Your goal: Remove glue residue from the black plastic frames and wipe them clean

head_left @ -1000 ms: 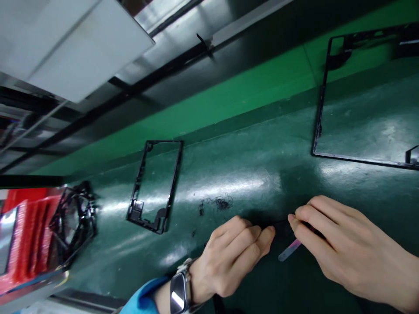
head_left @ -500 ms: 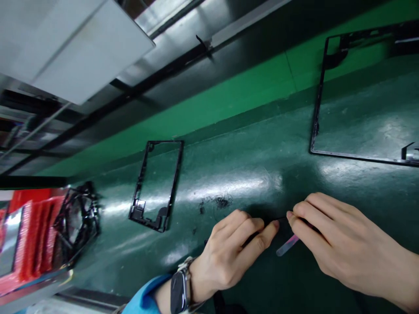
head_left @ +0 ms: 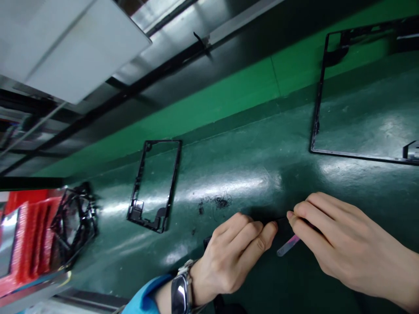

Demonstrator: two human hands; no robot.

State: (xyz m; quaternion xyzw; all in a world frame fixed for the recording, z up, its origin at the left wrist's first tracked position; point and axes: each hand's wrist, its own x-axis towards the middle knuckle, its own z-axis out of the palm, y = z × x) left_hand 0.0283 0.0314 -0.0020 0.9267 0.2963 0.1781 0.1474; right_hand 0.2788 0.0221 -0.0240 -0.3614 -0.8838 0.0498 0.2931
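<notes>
My left hand [head_left: 234,255] is closed, its fingers bent over a dark plastic part [head_left: 225,305] that shows only in pieces beside and below the hand. Its thumb and forefinger point right, toward my other hand. My right hand [head_left: 350,244] pinches a slim tool [head_left: 288,245] with a pink and clear end sticking out below the fingers. A thin dark tip or strip runs between the two hands' fingertips; I cannot tell which. Just above my left hand lies a small heap of black shavings [head_left: 222,200] on the green work mat [head_left: 248,144].
A small black rectangular frame [head_left: 175,174] lies left of centre, and a larger black frame [head_left: 316,109] at the upper right. Tangled black frames [head_left: 75,218] and red bubble-wrap packs [head_left: 36,235] sit at far left. A white panel [head_left: 91,52] overhangs the upper left.
The view has shifted slightly. My left hand has turned or slid a little, and more of the dark part shows at its left. My right hand keeps its pinch in nearly the same place.
</notes>
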